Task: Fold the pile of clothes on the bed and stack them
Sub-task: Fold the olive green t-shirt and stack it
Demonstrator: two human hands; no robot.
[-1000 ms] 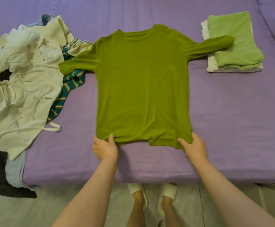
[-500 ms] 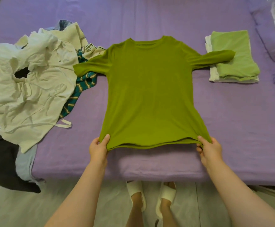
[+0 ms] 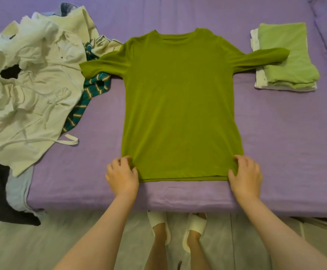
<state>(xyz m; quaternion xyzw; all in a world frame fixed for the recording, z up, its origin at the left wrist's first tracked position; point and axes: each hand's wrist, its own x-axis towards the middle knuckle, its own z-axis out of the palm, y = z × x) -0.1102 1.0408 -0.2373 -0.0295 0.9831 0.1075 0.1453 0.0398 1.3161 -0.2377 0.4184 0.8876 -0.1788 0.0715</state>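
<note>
You've got the green shirt point(image 3: 180, 106) spread flat on the bed point(image 3: 275, 152), hem at the near edge.

Unfolded pile point(image 3: 28, 90) lies at the left, under the shirt's left sleeve; folded stack point(image 3: 287, 61) sits at the right, right sleeve resting on it. Your left hand point(image 3: 122, 177) pinches the hem's left corner, your right hand point(image 3: 245, 175) the right corner.
</note>
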